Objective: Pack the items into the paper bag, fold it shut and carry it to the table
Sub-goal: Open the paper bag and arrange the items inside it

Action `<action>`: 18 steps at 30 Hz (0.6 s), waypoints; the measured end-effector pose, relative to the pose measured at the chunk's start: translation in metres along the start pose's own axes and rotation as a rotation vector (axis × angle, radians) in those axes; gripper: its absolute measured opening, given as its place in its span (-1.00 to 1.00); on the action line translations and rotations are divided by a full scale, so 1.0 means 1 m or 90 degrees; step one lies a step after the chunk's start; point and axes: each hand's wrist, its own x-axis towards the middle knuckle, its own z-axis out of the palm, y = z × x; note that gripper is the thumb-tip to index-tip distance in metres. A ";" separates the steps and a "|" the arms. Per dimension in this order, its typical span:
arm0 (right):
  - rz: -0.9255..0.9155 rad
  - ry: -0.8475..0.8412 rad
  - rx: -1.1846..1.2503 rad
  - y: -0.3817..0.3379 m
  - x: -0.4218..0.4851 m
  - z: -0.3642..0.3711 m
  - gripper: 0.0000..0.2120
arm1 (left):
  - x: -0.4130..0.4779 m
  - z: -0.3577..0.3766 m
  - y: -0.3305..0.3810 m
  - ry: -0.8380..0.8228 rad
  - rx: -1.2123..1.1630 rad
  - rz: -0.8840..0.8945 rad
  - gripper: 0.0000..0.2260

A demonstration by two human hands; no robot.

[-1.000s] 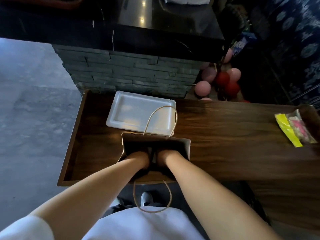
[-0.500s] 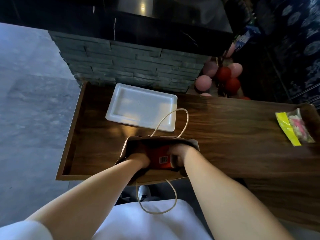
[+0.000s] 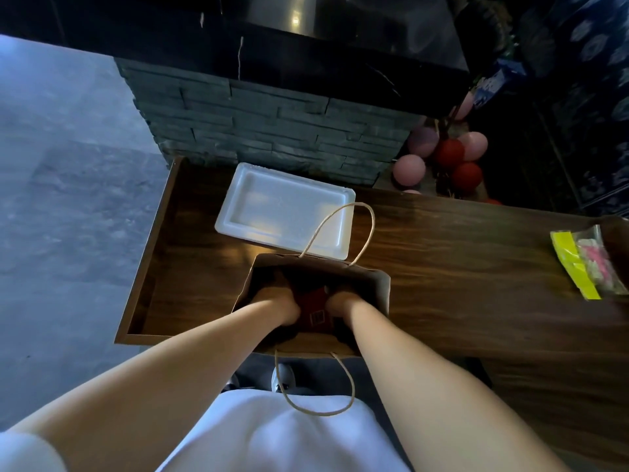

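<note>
A brown paper bag (image 3: 377, 284) with twine handles stands open at the near edge of the wooden counter (image 3: 459, 267). Both my hands are down inside it. My left hand (image 3: 277, 303) and my right hand (image 3: 342, 303) flank a red package (image 3: 315, 311) with a white barcode label, one on each side of it. My fingers are hidden in the dark of the bag, so their grip is unclear. A white foam tray (image 3: 282, 212) lies empty just beyond the bag.
A clear plastic pouch with a yellow strip and pink contents (image 3: 585, 264) lies at the counter's right end. A dark stone-clad block (image 3: 272, 131) rises behind the counter. Pink and red balloons (image 3: 446, 155) hang at the back right. Grey floor lies to the left.
The red package has sunk lower into the bag between my hands. My hands have gone deeper and drawn closer together, and the view has shifted slightly.
</note>
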 end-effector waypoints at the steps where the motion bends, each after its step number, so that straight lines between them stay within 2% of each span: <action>1: -0.001 0.012 0.017 -0.001 -0.002 0.001 -0.61 | 0.001 0.001 -0.001 0.000 -0.015 0.002 -0.52; 6: -0.014 0.049 0.018 -0.004 -0.006 0.003 -0.62 | 0.001 0.000 -0.003 0.011 -0.049 0.026 -0.53; 11: -0.014 0.075 -0.036 0.001 -0.007 0.001 -0.61 | 0.003 0.000 0.000 -0.033 -0.106 0.023 -0.68; 18: -0.001 0.087 -0.049 0.008 -0.008 0.001 -0.60 | 0.002 0.000 0.006 -0.054 -0.108 0.046 -0.66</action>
